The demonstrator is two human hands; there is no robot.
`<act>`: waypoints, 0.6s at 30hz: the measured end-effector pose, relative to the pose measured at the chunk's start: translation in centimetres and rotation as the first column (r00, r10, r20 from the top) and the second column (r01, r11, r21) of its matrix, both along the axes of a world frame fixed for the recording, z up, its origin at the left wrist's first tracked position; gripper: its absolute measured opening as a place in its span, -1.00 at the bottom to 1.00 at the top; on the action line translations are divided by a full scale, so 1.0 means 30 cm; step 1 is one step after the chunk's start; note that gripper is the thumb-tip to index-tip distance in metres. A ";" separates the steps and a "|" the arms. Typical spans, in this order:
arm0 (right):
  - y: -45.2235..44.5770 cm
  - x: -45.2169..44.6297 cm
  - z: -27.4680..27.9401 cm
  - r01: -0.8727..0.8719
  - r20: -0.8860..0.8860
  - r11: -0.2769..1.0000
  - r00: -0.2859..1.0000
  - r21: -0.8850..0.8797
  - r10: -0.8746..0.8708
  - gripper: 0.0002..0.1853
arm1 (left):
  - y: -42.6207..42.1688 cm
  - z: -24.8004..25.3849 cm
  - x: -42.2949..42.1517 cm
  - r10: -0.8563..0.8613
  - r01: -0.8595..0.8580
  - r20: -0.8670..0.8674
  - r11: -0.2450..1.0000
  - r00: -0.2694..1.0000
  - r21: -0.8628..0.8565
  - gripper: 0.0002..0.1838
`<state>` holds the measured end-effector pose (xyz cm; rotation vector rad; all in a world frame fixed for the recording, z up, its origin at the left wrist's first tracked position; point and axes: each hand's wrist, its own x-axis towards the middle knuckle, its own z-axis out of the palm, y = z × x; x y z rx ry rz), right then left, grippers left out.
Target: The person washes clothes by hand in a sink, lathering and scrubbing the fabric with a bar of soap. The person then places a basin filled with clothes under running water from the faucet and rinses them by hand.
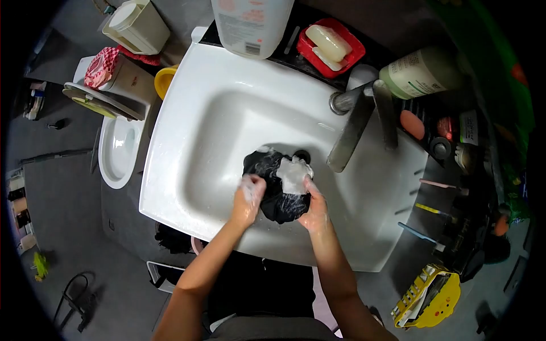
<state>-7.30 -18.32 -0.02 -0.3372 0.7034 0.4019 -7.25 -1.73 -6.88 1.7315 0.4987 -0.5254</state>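
Two hands [248, 196] [316, 212], sudsy black cloth [284, 209], fingers [259, 183] either side

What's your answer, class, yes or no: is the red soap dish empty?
No, a pale soap bar lies in the red soap dish.

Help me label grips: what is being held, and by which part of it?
A black cloth, by its right edge beside the white patch, in the right hand. The left hand curls at the left edge; its hold is unclear.
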 end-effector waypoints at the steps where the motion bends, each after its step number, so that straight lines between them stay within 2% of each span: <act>1: 0.000 0.006 -0.007 0.019 -0.019 1.000 1.000 -0.005 -0.019 -0.54 | 0.004 0.108 -0.026 -0.202 0.209 0.087 0.974 0.976 -0.086 -0.50; 3: -0.001 0.008 -0.010 0.032 -0.044 0.999 0.998 -0.025 -0.033 -0.54 | -0.011 0.088 -0.088 -0.249 0.228 -0.086 0.952 0.965 -0.204 -0.48; 5: -0.012 0.012 -0.008 0.024 -0.052 0.998 0.998 -0.062 -0.027 -0.55 | -0.005 0.039 -0.084 -0.082 0.068 -0.036 0.954 0.996 -0.292 -0.46; 6: -0.012 0.020 0.008 -0.001 0.023 0.983 1.000 -0.181 0.005 -0.55 | -0.004 0.025 -0.077 0.004 -0.010 -0.018 0.941 1.000 -0.338 -0.45; 7: -0.011 0.030 0.036 -0.017 0.092 0.954 0.995 -0.301 0.046 -0.55 | -0.014 0.069 -0.056 0.360 -0.422 -0.221 0.749 0.907 -0.512 -0.50; 8: -0.009 0.034 0.052 -0.024 0.153 0.909 0.984 -0.416 0.095 -0.55 | -0.001 0.098 -0.019 0.384 -0.407 -0.183 0.652 0.905 -0.640 -0.52; 9: -0.002 0.029 0.047 -0.022 0.134 0.900 0.987 -0.436 0.089 -0.55 | 0.013 0.124 0.021 0.416 -0.374 -0.146 0.543 0.898 -0.752 -0.54; 10: 0.015 0.021 0.037 -0.022 0.117 0.890 0.990 -0.455 0.084 -0.54 | -0.007 0.163 0.044 0.486 -0.466 -0.209 0.499 0.849 -0.730 -0.66; 11: 0.035 0.019 0.031 -0.024 0.100 0.882 0.992 -0.472 0.080 -0.54 | -0.025 0.163 0.044 0.459 -0.398 -0.077 0.660 0.885 -0.637 -0.68; 12: 0.057 0.024 0.042 -0.055 0.022 0.915 0.997 -0.400 0.069 -0.55 | -0.043 0.157 0.041 0.403 -0.325 0.047 0.796 0.914 -0.510 -0.70; 13: 0.070 0.026 0.021 -0.082 -0.166 0.955 0.985 -0.284 0.036 -0.57 | -0.071 0.162 0.038 0.320 -0.248 0.158 0.900 0.934 -0.358 -0.71; 14: 0.083 0.041 0.002 -0.189 -0.220 0.924 0.968 -0.333 0.119 -0.53 | -0.120 0.177 0.007 0.248 -0.151 0.363 0.949 0.898 -0.276 -0.74; 15: 0.087 0.054 -0.022 -0.293 -0.278 0.879 0.941 -0.376 0.195 -0.48 | -0.150 0.201 -0.019 0.146 0.004 0.621 0.972 0.770 -0.233 -0.85; 16: 0.088 0.052 -0.054 -0.265 -0.124 0.851 0.964 -0.454 0.234 -0.52 | -0.178 0.222 -0.069 0.038 0.087 0.542 0.975 0.840 -0.203 -0.91; 17: 0.088 0.049 -0.086 -0.209 0.031 0.826 0.964 -0.523 0.263 -0.56 | -0.200 0.226 -0.090 -0.212 0.185 0.714 0.976 0.667 0.117 -0.90; 18: 0.105 0.030 -0.114 -0.070 0.035 0.960 0.996 -0.271 0.082 -0.58 | -0.189 0.213 -0.080 -0.286 0.187 0.774 0.958 0.565 0.218 -0.87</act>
